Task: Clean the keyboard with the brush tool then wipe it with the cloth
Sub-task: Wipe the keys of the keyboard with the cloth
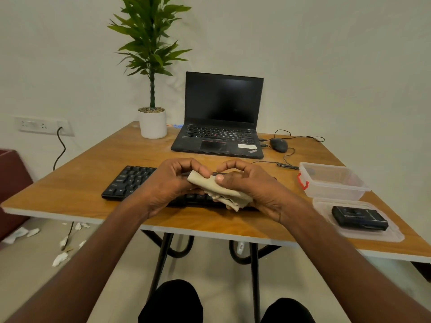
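Both hands, left hand [169,183] and right hand [251,187], hold the folded cloth [217,191] with curled grip above the keyboard [130,180] near the tabletop [70,190] front edge.

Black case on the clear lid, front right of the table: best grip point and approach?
Take the black case across its two long edges, coming from above. It lies flat on the clear lid, so nothing can get under it, while both long sides look exposed. The open container sits just behind it, so fingers should probably come down from the near side.
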### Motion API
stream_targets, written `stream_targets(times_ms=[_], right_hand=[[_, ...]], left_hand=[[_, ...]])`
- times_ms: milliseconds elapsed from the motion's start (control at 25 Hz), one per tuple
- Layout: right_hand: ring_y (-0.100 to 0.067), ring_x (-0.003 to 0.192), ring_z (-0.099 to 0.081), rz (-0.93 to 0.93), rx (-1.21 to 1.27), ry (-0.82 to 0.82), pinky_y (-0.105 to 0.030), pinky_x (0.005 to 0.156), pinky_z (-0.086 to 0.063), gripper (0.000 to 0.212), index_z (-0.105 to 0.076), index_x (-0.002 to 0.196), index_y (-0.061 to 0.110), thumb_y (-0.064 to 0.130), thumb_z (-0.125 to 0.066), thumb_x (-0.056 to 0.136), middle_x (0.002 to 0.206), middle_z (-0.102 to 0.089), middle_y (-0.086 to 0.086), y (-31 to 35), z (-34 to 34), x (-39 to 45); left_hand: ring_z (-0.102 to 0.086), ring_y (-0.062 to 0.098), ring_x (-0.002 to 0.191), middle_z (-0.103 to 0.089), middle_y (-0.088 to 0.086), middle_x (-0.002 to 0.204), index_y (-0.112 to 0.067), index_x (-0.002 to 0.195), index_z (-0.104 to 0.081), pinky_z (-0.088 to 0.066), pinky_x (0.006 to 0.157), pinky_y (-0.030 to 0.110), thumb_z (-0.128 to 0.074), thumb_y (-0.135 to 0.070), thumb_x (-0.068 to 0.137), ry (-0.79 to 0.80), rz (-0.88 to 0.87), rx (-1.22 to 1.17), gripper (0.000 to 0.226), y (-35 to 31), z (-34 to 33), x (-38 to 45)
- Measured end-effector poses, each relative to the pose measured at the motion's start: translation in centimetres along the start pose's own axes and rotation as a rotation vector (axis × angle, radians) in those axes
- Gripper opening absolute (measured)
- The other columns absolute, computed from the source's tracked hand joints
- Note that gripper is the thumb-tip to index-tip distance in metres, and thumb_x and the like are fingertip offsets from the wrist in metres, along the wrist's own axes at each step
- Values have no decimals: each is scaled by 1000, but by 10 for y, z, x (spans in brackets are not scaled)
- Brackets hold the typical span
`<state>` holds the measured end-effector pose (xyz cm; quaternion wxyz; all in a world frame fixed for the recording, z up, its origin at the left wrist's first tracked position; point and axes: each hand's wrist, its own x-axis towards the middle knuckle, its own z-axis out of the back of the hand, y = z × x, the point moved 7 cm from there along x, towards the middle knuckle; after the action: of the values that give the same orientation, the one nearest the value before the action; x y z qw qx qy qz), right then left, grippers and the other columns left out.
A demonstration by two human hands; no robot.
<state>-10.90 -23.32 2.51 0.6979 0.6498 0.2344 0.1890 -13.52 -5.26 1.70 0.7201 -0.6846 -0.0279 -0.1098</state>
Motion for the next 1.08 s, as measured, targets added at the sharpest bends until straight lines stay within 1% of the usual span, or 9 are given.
stream_targets(times_ms=[120, 240, 440, 560, 680, 800, 880, 960, 1080], right_hand=[[-4, 104, -71, 153, -272, -8, -18, 76, -58, 51, -66, 126, 37, 28, -88, 80, 117, -75, 7, 12, -35, 18], [-14, 101, -75, 262, -185, -85, -28, 83, -62, 46, -74, 117, 22, 16, -92, 76, 110, -77, -1, 14, -64, 42], [-27, 88, -78, 103, 22, -139, -35, 74, -64, 31, -73, 109, 6, 3, -85, 81, 95, -80, -13, 2, -101, 92], [-23, 94, -76, 164, -177, -211, -34, 78, -63, 27, -74, 109, 14, -1, -76, 87, 101, -78, -5, 11, -111, 121], [-9, 90, -71, 420, -651, -254, -31, 76, -60, 33, -79, 110, 24, 1, -67, 91, 102, -77, 7, 32, -130, 149], [-18, 99, -69, 539, -995, -156, -40, 86, -57, 30, -78, 116, 21, 10, -71, 90, 108, -77, 1, 32, -166, 176], [-23, 102, -65, 577, -1202, -2, -41, 86, -54, 27, -77, 118, 23, 18, -74, 91, 109, -73, -2, 26, -188, 185], [-25, 101, -63, 619, -1324, 64, -40, 83, -53, 29, -76, 118, 22, 15, -75, 90, 107, -69, -3, 26, -192, 193], [-23, 106, -66, 552, -1220, -27, -36, 86, -54, 33, -73, 119, 18, 8, -75, 87, 111, -74, -3, 30, -180, 204]], left_hand=[[-74, 27, 96, -77, 12, 111, -8, 110, -75, -65, 79, 36, -75, -5, 84, -137, -9, -14, 26, 2, 37, -9], [-74, 29, 95, -77, 16, 110, -7, 119, -70, -65, 76, 34, -80, -13, 77, -222, -2, -78, 43, 5, 74, -19], [-76, 21, 90, -73, 10, 115, -13, 129, -64, -61, 67, 25, -79, -11, 91, -383, -22, 115, 40, 3, 132, -30], [-69, 16, 108, -71, -1, 116, -22, 124, -68, -59, 90, 34, -72, -19, 99, -591, -88, 379, 26, 12, 188, -39], [-62, 8, 118, -69, -5, 123, -25, 129, -66, -53, 105, 40, -65, -21, 103, -578, 9, 439, 27, 40, 210, -41], [-64, 11, 119, -70, -6, 127, -27, 137, -61, -54, 105, 47, -68, -26, 101, -504, 96, 378, 37, 55, 209, -33], [-65, 11, 119, -70, -7, 127, -27, 139, -60, -53, 106, 47, -70, -28, 100, -433, 117, 504, 40, 59, 205, -28], [-65, 13, 114, -70, -6, 124, -28, 137, -60, -53, 103, 49, -61, -27, 103, -400, 139, 583, 34, 62, 204, -24], [-61, 16, 110, -68, -5, 118, -32, 138, -58, -48, 102, 53, -45, -27, 107, -408, 139, 719, 34, 64, 204, -22]])
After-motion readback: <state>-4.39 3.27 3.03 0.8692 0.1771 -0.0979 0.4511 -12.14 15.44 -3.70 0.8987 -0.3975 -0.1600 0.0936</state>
